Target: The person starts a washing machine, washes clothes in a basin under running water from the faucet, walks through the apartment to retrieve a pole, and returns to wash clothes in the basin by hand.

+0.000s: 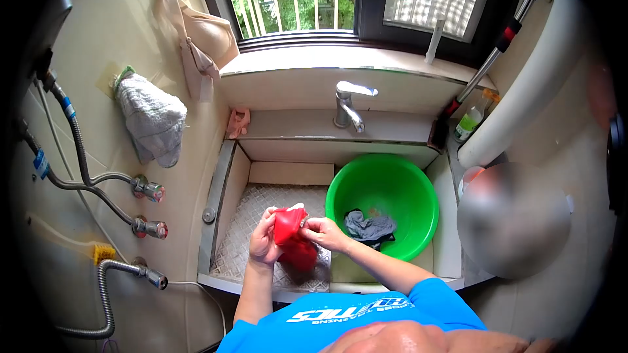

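Note:
A bright red cloth (296,242), bunched and hanging down, is between my two hands above the left part of the sink. My left hand (263,242) grips its left side, with the fingertips at the top. From the right, my right hand (327,234) pinches the cloth's upper edge; part of those fingertips is hidden. What kind of garment or cloth it is, I cannot tell. Right beside my right hand stands a green basin (413,176). A wet-looking grey cloth (370,225) lies crumpled on its bottom.
The sink's ridged washboard floor (239,238) lies under my hands. A chrome faucet (347,108) rises behind the basin. A pole (487,65) leans at the right, near a bottle (468,123). On the left wall are a hanging towel (150,117) and valves (149,227) with hoses.

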Action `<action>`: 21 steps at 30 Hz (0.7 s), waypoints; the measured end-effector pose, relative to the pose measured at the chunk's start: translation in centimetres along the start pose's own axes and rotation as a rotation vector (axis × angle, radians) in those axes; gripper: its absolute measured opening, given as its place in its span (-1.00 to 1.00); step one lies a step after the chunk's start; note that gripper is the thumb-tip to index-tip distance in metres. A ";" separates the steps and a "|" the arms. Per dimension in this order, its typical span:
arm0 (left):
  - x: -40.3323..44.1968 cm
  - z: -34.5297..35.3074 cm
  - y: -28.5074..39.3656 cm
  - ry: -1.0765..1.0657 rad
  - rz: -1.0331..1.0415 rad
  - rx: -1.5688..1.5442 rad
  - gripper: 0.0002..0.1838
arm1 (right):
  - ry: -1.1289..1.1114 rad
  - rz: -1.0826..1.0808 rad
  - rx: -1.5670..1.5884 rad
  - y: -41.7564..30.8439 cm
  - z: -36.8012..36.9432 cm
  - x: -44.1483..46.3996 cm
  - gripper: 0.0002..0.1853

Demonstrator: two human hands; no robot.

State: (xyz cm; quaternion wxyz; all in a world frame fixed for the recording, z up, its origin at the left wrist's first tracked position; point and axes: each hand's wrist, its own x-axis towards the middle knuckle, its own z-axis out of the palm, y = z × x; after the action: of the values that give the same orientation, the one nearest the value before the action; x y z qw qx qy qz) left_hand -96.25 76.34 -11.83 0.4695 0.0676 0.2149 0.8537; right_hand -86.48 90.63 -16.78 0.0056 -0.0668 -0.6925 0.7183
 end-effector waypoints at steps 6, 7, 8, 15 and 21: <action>3.5 0.7 4.6 -0.015 0.198 0.222 -0.87 | 0.398 -0.350 0.037 -5.2 -2.4 2.5 -0.76; 3.8 2.6 5.5 -0.026 0.237 0.267 -0.87 | 0.395 -0.363 0.134 -7.2 -2.4 2.7 -0.77; 3.5 4.7 6.4 -0.036 0.274 0.313 -0.87 | 0.394 -0.378 0.234 -8.8 -2.2 2.8 -0.78; 1.2 -4.8 5.0 0.124 -0.047 0.593 -0.89 | 0.280 -0.282 -0.279 -2.2 -0.2 -0.3 -0.78; -4.6 -12.5 0.6 0.542 0.101 1.056 -0.91 | 0.151 -0.109 -0.194 5.2 -2.8 -6.6 -0.84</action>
State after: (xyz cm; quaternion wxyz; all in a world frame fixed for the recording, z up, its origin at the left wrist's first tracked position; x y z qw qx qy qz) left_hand -98.15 68.45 -22.44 0.2598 0.0819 0.7192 0.6392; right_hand -79.18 92.53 -21.43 0.0901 -0.0831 -0.7591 0.6394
